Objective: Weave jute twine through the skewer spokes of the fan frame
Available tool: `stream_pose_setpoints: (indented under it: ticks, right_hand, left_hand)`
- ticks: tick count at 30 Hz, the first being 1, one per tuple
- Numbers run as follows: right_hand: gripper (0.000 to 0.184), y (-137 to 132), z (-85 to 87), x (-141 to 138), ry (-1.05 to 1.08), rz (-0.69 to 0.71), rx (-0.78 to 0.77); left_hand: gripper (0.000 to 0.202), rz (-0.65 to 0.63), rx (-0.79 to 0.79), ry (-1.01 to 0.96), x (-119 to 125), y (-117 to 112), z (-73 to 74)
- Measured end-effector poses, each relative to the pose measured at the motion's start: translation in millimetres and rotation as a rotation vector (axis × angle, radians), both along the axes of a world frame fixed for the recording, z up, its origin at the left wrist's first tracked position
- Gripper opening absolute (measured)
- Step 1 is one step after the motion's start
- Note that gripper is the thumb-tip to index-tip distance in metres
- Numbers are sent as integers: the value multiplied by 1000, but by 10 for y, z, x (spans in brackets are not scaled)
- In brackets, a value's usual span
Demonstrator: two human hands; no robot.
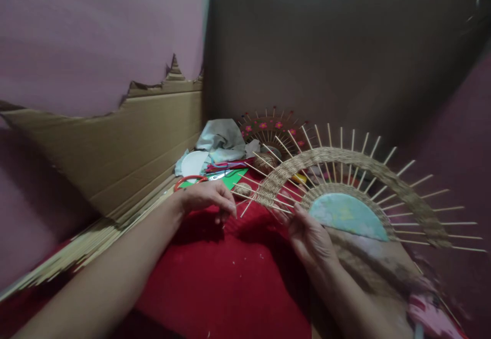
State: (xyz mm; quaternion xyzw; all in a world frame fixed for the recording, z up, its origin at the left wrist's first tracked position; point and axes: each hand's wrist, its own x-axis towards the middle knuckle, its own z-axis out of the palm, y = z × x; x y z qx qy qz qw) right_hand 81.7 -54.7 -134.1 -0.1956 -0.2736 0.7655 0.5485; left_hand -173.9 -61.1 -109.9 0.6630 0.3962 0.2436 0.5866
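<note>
A half-round woven fan [326, 157] of tan cord over thin wooden sticks spreads to the right, with a pale blue-green half-disc [347, 216] at its centre. My right hand [312, 239] grips the fan at the left end of its inner woven band, thumb on top. To the left of the fan, my left hand [210, 200] is closed, fingers curled and thumb pressed down, just beside the stick tips. A short pale strand [245, 207] slants near its fingertips; whatever the fingers pinch is too small to make out.
Behind lie a ball of twine [264, 162], orange-handled scissors [191, 179], a green sheet [232, 180] and crumpled grey cloth [222, 137]. A flowered fan [264, 126] stands at the back. Bundled sticks [88, 244] line the left, below torn cardboard [153, 129]. Red cloth [226, 288] covers the surface.
</note>
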Motion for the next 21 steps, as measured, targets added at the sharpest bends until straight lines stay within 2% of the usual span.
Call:
stream_pose_setpoints:
  ticks: [6,10,14,18,21]
  right_hand:
    - [8,1,-31,-46,-38,-44,-45]
    - [9,-1,-44,-38,-50,-5,-32]
    - [10,-16,-37,-5,-45,7,-36]
    - [11,-31,-28,25,16,-22,-75]
    - [11,-43,-22,34,22,-24,-80]
  left_hand:
    - [18,-29,66,47,104,-69,120]
    - [19,171,225,79,110,-69,176]
    - [24,389,289,199,31,-35,184]
    - [23,456,309,204,14,-23,169]
    - [19,452,244,103,26,-15,141]
